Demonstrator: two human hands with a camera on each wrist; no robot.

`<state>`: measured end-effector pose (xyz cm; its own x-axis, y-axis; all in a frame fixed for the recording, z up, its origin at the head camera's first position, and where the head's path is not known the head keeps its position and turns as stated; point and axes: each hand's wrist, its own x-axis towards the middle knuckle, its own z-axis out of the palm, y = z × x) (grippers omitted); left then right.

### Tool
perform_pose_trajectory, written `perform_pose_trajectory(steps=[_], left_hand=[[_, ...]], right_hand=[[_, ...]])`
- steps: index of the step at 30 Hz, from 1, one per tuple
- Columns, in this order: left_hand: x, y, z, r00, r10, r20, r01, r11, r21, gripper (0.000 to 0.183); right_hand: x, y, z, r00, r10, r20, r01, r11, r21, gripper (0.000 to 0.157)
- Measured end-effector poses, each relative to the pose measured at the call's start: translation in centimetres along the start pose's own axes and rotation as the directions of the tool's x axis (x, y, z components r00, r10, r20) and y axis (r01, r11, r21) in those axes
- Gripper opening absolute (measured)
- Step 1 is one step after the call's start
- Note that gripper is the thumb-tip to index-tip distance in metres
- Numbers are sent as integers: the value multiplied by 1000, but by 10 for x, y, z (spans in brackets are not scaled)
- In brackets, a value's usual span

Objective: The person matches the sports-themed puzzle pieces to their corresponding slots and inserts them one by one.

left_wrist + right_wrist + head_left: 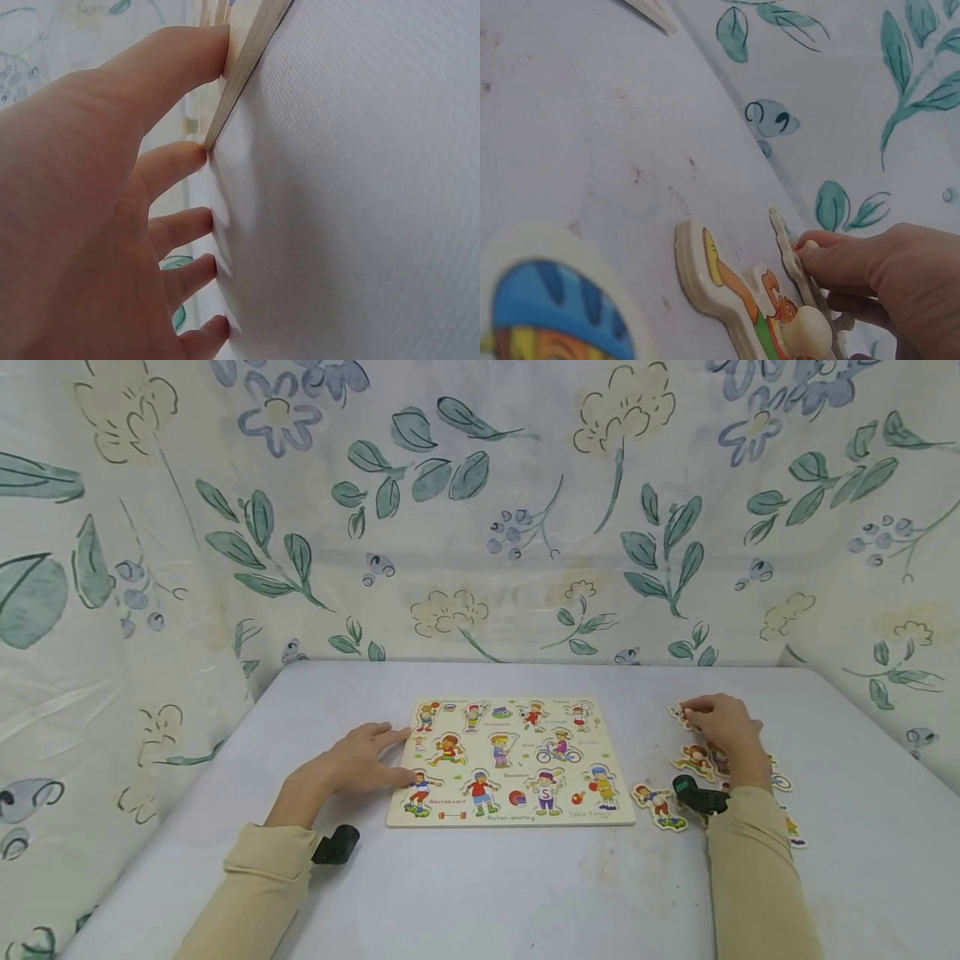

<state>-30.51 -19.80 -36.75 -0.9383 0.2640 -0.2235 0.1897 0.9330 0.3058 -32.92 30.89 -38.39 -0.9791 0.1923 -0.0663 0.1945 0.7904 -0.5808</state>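
A wooden picture puzzle board (510, 823) with printed sports figures lies flat on the table. My left hand (348, 762) is at its left side, fingers spread, the thumb resting on the board and the index fingertip at its edge. In the left wrist view the other fingertips touch the white table surface (360, 187). Right of the board, my right hand (726, 727) pinches a small wooden puzzle piece (679, 717) between thumb and fingers. From the right wrist, that piece (786, 244) is seen tilted on edge, its picture mostly hidden.
Several loose pieces lie around my right forearm: a skateboarder piece (660, 807), a runner piece (695, 762), a bicycle piece (782, 782) and others partly covered by the arm. Flower-patterned cloth (517, 568) rises behind the table's far edge. Each wrist wears a black camera.
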Motion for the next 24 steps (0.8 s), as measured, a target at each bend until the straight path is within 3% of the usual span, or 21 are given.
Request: perform_pose_trajectory(steps=[24], left_hand=[[0,0,0,1000,7,6,-7,1000,-14,85]], right_hand=[[-1,-7,-2,1000,-4,10,4,1000,22,40]])
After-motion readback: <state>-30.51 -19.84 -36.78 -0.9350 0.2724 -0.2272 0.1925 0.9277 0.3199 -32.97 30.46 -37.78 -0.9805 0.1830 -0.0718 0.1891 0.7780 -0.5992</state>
